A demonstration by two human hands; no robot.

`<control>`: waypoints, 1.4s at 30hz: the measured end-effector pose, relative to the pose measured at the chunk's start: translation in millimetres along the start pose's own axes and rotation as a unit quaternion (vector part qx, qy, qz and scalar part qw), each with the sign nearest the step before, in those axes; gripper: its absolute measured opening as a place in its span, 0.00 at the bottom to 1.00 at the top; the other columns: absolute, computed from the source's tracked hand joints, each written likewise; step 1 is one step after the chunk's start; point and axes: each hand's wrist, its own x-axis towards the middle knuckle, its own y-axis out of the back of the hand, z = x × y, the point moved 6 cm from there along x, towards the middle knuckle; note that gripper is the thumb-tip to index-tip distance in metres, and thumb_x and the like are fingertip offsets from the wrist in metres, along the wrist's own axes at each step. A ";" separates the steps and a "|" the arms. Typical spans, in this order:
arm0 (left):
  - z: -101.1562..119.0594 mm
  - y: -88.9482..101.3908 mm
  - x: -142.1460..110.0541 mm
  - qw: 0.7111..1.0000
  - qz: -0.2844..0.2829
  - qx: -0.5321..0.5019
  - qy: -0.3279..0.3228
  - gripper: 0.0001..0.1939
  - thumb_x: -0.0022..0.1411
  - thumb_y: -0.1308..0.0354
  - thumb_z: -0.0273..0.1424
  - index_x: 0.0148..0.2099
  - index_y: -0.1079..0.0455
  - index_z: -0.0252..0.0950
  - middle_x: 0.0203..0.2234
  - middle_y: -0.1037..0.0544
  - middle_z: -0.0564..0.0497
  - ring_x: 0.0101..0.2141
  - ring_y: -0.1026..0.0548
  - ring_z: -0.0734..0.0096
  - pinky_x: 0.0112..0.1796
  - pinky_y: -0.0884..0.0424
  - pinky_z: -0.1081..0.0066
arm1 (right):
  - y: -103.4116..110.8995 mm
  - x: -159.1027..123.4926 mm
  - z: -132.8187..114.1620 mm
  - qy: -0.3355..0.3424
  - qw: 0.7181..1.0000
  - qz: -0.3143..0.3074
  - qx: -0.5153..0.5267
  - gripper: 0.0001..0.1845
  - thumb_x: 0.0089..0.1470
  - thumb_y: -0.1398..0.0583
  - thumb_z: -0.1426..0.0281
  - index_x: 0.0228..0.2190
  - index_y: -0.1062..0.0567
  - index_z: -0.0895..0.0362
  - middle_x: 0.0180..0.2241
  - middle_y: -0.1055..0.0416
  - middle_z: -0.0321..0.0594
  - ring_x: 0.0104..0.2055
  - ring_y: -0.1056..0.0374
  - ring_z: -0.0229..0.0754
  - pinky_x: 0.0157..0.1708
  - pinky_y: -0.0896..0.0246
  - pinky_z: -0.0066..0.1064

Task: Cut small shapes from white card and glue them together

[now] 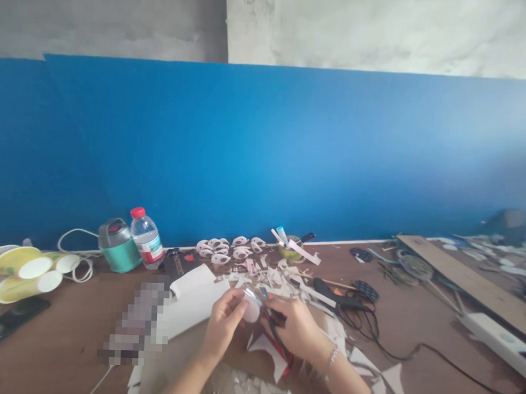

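Observation:
My left hand [225,321] pinches a small rounded piece of white paper [252,311] between thumb and fingers. Close beside it, my right hand [296,326] is wrapped around scissors [277,338] with dark and red handles. Their blades point up and left, at the upper edge of the paper piece. White paper scraps [281,276] lie around and beyond both hands. Just left of my left hand are larger white sheets [192,314]. A curved white offcut [269,351] hangs or lies below the scissors; I cannot tell which.
Several white curled cut-outs [220,257] stand near the blue partition [264,151]. A black glue gun [335,296] with its cable lies at right. To the left are a bottle [148,239], a teal-and-grey container [119,249], paper cups [25,269] and a blurred-out device [138,319].

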 end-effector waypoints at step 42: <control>-1.0 -12.4 -1.1 0.992 -0.094 -0.080 0.000 0.12 0.57 0.41 0.36 0.41 0.31 0.33 0.31 0.23 0.48 0.27 0.28 0.71 0.28 0.33 0.74 | -18.2 3.5 15.0 -0.184 0.892 0.017 0.413 0.18 0.43 0.38 0.58 0.19 0.34 0.58 0.13 0.41 0.29 0.15 0.46 0.31 0.15 0.51 0.23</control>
